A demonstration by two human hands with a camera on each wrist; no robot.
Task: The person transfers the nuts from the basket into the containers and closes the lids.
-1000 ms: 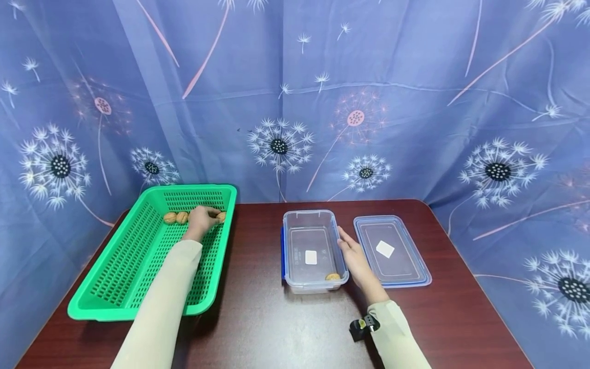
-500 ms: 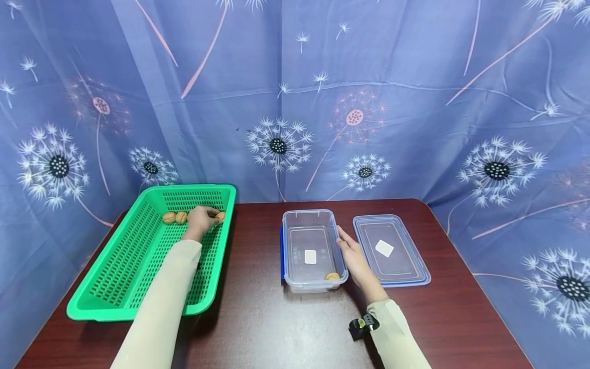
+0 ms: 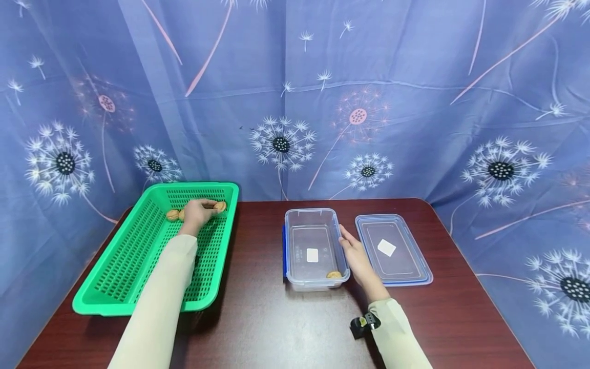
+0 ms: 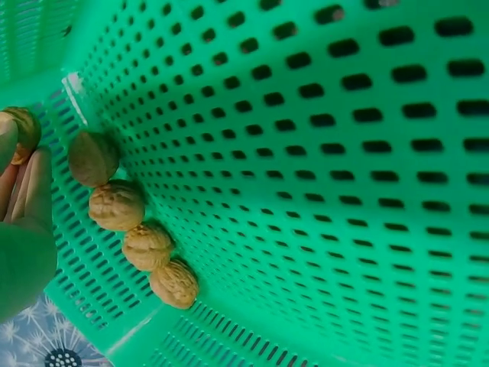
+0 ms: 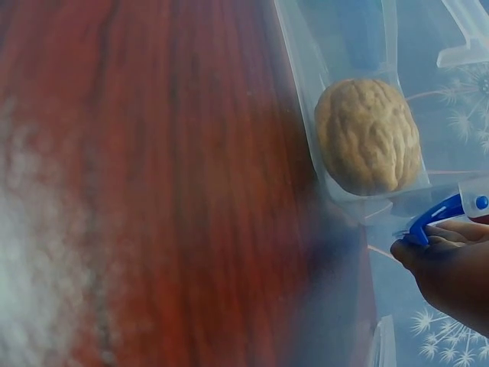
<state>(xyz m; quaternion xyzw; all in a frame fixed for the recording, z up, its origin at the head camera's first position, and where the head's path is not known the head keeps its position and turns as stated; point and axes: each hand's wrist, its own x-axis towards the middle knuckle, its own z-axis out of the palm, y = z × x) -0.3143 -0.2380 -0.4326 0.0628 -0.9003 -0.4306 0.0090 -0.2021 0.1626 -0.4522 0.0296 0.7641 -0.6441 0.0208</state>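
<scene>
A green slotted basket (image 3: 138,266) stands on the left of the table. Over its far end my left hand (image 3: 197,213) pinches a walnut (image 3: 220,206) at the fingertips, and the same walnut (image 4: 23,130) shows in the left wrist view. Several more walnuts (image 4: 116,205) lie in a row along the basket's far wall. A clear lidless box (image 3: 315,225) stands at mid-table with one walnut (image 3: 334,274) in its near right corner. My right hand (image 3: 357,256) rests with straight fingers against the box's right side, near a blue latch (image 5: 432,218).
The box's clear lid (image 3: 393,249) with blue trim lies flat just right of the right hand. Dark wooden tabletop (image 3: 276,323) stretches along the front. A blue dandelion-print curtain (image 3: 295,102) closes off the back and sides.
My left hand has lifted slightly off the basket floor with a walnut between its fingertips. The right hand and the box have stayed put.
</scene>
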